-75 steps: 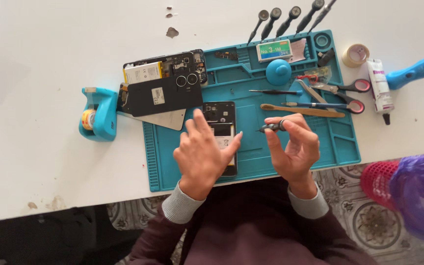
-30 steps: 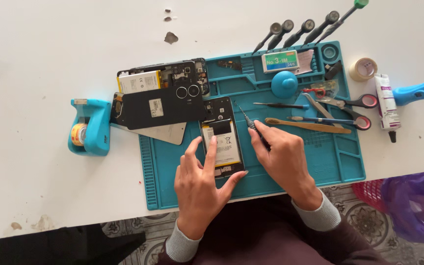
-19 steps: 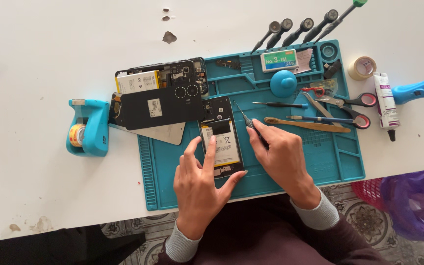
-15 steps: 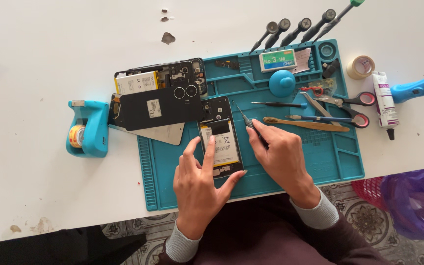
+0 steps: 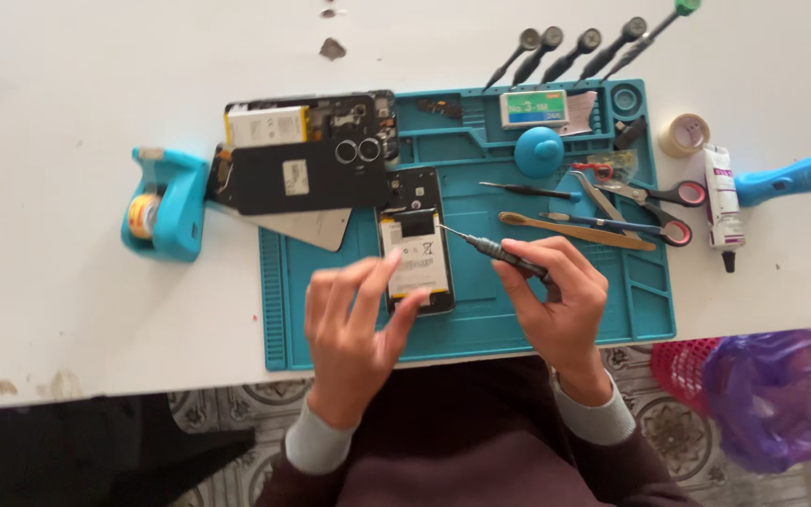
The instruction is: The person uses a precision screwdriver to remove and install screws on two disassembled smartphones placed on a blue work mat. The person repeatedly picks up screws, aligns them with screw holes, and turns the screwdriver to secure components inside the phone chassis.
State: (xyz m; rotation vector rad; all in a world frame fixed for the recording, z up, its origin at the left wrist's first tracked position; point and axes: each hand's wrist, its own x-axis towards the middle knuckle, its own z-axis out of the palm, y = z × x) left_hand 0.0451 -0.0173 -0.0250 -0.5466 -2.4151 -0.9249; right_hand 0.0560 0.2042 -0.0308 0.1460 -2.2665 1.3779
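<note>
- against the frame half a second back, little differs: the opened phone (image 5: 415, 242) lies in the same spot near the middle of the blue work mat (image 5: 481, 319), and both hands keep their places over the mat's near half.
- the left hand (image 5: 354, 324) has shifted slightly; its fingers are spread and loosely curled, thumb and fingertips touching the phone's left and lower edge, steadying it without closing around it.
- the right hand (image 5: 556, 300) stays pinched shut on the thin screwdriver (image 5: 490, 249), whose tip slants to the phone's upper right edge, as before.
- on the mat's far left corner a second, larger opened phone (image 5: 307, 155) overhangs the mat's edge onto the white table (image 5: 68, 94); a grey triangular card (image 5: 307, 228) pokes out beneath it.
- left of the mat, apart from it, stands a blue tape dispenser (image 5: 163, 202).
- the mat's right half carries tweezers, a wooden spudger (image 5: 579, 230) and scissors (image 5: 654, 197), crowded just beyond the right hand.
- a row of screwdrivers (image 5: 574, 52) lies past the mat's far edge.
- a glue tube (image 5: 720, 202) rests off the mat's right edge.
- open mat shows along the near edge, between and below the hands, and in a strip left of the small phone.
</note>
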